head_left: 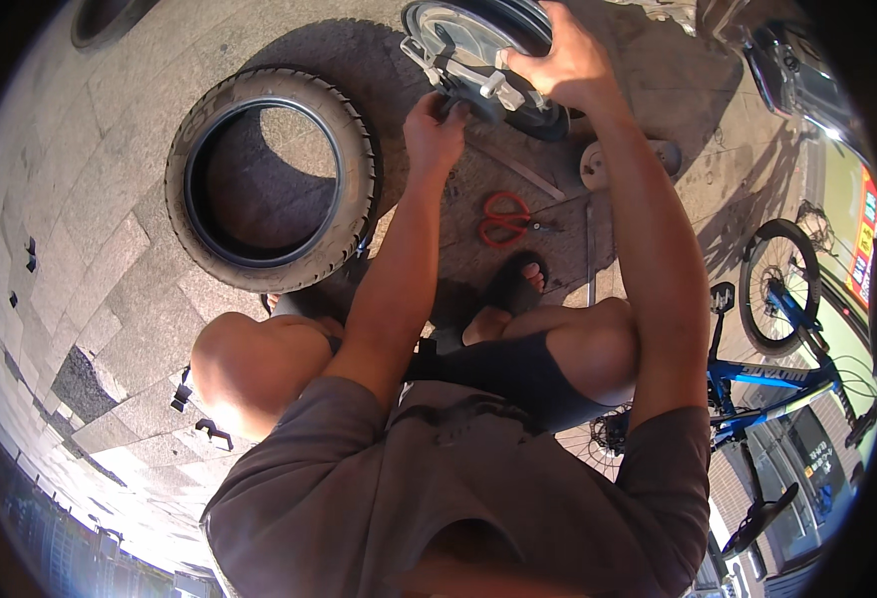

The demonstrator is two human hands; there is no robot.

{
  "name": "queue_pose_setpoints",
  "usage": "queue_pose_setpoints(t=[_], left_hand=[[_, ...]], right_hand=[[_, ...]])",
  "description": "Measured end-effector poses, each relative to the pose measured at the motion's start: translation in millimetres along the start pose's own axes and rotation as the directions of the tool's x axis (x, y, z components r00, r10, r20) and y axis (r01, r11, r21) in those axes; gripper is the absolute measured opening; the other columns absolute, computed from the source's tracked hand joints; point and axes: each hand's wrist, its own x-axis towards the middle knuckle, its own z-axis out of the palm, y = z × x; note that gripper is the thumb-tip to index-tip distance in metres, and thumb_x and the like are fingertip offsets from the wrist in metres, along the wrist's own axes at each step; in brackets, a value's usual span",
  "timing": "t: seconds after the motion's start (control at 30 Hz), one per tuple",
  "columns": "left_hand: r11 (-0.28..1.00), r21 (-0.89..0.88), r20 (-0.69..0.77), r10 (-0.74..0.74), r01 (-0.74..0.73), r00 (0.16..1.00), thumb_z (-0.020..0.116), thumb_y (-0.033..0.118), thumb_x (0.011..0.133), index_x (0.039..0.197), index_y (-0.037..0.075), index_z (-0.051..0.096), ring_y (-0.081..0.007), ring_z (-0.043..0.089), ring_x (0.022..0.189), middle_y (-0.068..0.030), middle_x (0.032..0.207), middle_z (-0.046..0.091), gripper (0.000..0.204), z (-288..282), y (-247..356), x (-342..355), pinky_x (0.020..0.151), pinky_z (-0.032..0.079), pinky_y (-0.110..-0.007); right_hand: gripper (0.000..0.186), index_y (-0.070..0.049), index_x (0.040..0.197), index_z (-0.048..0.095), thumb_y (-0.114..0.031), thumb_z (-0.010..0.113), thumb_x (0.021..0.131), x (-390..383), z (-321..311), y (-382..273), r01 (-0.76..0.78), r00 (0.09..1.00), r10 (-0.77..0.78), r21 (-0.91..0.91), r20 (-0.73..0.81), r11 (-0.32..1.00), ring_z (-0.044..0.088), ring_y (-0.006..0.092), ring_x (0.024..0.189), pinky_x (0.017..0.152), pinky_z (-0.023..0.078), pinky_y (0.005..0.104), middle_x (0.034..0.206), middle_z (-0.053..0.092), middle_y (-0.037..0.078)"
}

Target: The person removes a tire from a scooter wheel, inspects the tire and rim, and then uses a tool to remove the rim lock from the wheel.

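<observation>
A wheel (463,38) with a dark rim and a pale metal bracket (498,90) at its hub leans at the far middle. My right hand (570,68) grips it from the right, thumb by the bracket and fingers over the rim. Left of the hub, my left hand (436,135) is closed, its fingertips pinching something small and dark that is blurred. A loose black tyre (356,164) lies flat on the paving to the left. Between my forearms lie red-handled scissors (505,221), and a flat metal bar (518,167) rests just below the wheel.
Near my right forearm are a rounded beige object (595,167) and a thin metal rod (590,254). A blue bicycle (767,374) stands at the right. Another dark vehicle (802,80) is at the far right. Part of another tyre (95,25) shows at the far left.
</observation>
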Motion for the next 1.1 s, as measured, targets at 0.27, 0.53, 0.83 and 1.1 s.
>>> queue_pose_setpoints(t=[0.27, 0.53, 0.83, 1.1], left_hand=[[1.000, 0.004, -0.085, 0.017, -0.016, 0.996, 0.077, 0.015, 0.079, 0.102, -0.005, 0.063, -0.0201, 0.069, 0.084, -0.0156, 0.090, 0.072, 0.033, 5, 4, -3, 0.076, 0.052, -0.033], [0.995, 0.083, -0.118, 0.061, -0.051, 0.991, 0.076, 0.015, 0.079, 0.102, -0.004, 0.064, -0.0201, 0.069, 0.085, -0.0147, 0.092, 0.071, 0.032, 4, 25, -13, 0.076, 0.053, -0.034], [0.980, -0.196, 0.030, -0.039, 0.044, 0.999, 0.075, 0.011, 0.080, 0.104, -0.004, 0.064, -0.0148, 0.067, 0.084, -0.0111, 0.090, 0.071, 0.031, 0, 7, -3, 0.074, 0.053, -0.031], [0.996, -0.027, -0.124, 0.078, -0.082, 0.989, 0.076, 0.009, 0.081, 0.099, -0.004, 0.063, -0.0110, 0.064, 0.077, -0.0069, 0.087, 0.069, 0.025, 8, 11, -10, 0.068, 0.050, -0.026]], right_hand=[[0.071, -0.003, 0.122, 0.053, -0.043, 0.082, 0.070, 0, -1, -4, -0.023, 1.000, 0.024, 0.039, -0.014, 0.999, 0.063, 0.0330, 0.109, 0.092, 0.050, 0.0404, 0.114, 0.065, 0.020], [0.075, -0.003, 0.124, 0.051, -0.045, 0.082, 0.070, 0, -5, -9, -0.083, 0.996, 0.083, 0.003, 0.038, 0.997, 0.063, 0.0328, 0.111, 0.093, 0.049, 0.0402, 0.116, 0.065, 0.021], [0.076, -0.002, 0.126, 0.050, -0.045, 0.081, 0.070, 0, -5, -9, -0.083, 0.996, 0.083, -0.001, 0.028, 0.997, 0.061, 0.0333, 0.114, 0.094, 0.049, 0.0401, 0.119, 0.063, 0.022], [0.075, -0.003, 0.123, 0.052, -0.045, 0.082, 0.069, 2, -6, -9, -0.105, 0.993, 0.105, -0.014, 0.057, 0.994, 0.062, 0.0335, 0.111, 0.093, 0.049, 0.0402, 0.116, 0.064, 0.022]])
